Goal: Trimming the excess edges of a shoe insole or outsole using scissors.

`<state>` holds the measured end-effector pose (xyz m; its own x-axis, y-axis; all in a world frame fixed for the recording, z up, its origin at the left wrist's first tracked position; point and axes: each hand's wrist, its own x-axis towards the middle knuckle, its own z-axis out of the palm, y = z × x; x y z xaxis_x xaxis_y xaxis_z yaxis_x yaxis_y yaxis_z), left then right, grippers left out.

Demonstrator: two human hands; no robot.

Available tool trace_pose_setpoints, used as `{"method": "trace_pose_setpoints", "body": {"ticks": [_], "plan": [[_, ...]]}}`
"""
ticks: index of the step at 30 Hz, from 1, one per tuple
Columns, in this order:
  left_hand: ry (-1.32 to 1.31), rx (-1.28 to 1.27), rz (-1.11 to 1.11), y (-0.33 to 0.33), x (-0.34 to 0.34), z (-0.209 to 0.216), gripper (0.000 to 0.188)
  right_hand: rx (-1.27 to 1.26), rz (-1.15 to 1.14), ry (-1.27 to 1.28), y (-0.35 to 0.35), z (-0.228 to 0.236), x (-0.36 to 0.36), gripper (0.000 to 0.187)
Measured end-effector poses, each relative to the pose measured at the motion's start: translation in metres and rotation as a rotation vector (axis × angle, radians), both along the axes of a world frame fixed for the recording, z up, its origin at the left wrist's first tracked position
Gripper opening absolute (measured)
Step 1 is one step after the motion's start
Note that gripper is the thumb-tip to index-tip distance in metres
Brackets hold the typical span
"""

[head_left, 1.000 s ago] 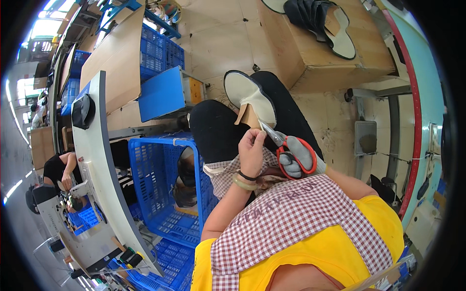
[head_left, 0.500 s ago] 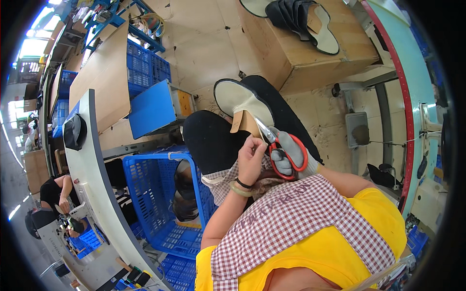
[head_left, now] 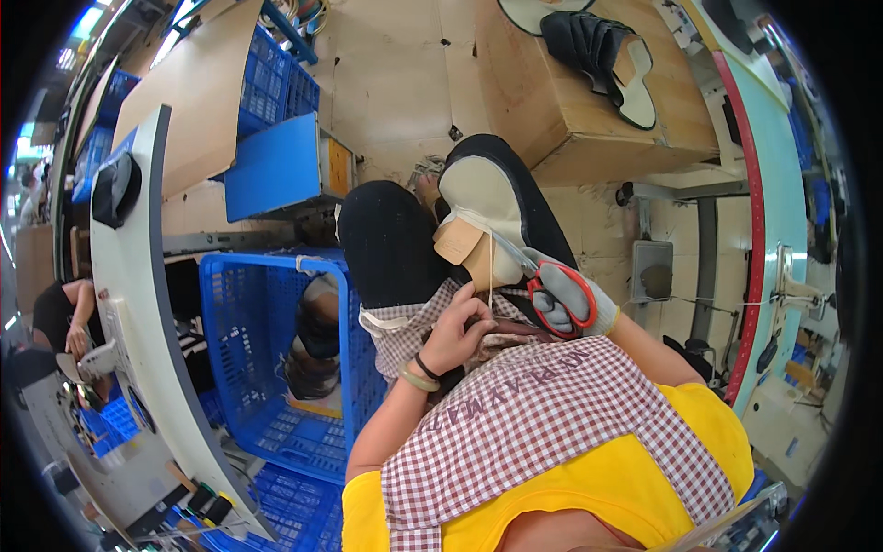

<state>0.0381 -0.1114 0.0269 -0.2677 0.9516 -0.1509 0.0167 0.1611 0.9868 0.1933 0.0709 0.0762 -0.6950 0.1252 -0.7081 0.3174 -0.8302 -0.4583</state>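
A cream shoe insole (head_left: pixel 480 186) with a tan heel part (head_left: pixel 483 262) and a tan flap (head_left: pixel 459 242) lies across my black-clad lap. My bare left hand (head_left: pixel 451 339) is closed, with thumb and fingertips pinched at the heel end. My right hand (head_left: pixel 568 299), in a grey-and-white glove, grips red-handled scissors (head_left: pixel 589 311). Their blades are beside the right edge of the heel, the tips partly hidden. A thin pale strip (head_left: pixel 491 271) hangs over the heel, close to the blades.
A blue plastic crate (head_left: pixel 213 331) holding dark shoe pieces stands at my left, beside a white machine table (head_left: pixel 147 276). Ahead on the right, a cardboard box (head_left: pixel 598 138) carries black strappy shoe uppers (head_left: pixel 581 46). A person's arm (head_left: pixel 83 317) shows at far left. A pedal (head_left: pixel 653 267) stands at right.
The scissors have shifted right, away from the heel, and a loose thin strip now shows along it. My left hand has moved down and left. The whole view has shifted slightly.
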Motion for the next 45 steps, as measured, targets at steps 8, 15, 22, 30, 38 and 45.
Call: {"method": "trace_pose_setpoints", "body": {"ticks": [8, 15, 22, 30, 38, 45], "plan": [[0.106, 0.169, 0.300, -0.003, -0.015, 0.042, 0.002, -0.005, 0.106, 0.016, -0.002, 0.011, -0.006, 0.057], [0.444, -0.052, 0.455, 0.063, -0.029, 0.026, 0.005, 0.012, 0.140, 0.029, 0.004, 0.010, -0.010, 0.056], [0.480, -0.062, 0.277, 0.080, -0.035, 0.002, 0.009, -0.069, 0.150, 0.001, 0.021, 0.018, -0.014, 0.057], [-0.211, -0.211, 0.261, 0.072, -0.030, -0.013, 0.008, -0.165, 0.239, 0.003, 0.045, 0.003, -0.009, 0.054], [-0.333, -0.179, 0.270, 0.071, -0.021, -0.022, 0.008, 0.090, 0.365, -0.097, 0.049, 0.023, -0.026, 0.054], [0.022, -0.154, 0.268, 0.070, -0.013, -0.018, 0.008, 0.184, 0.421, -0.243, 0.049, 0.037, -0.041, 0.048]]}}
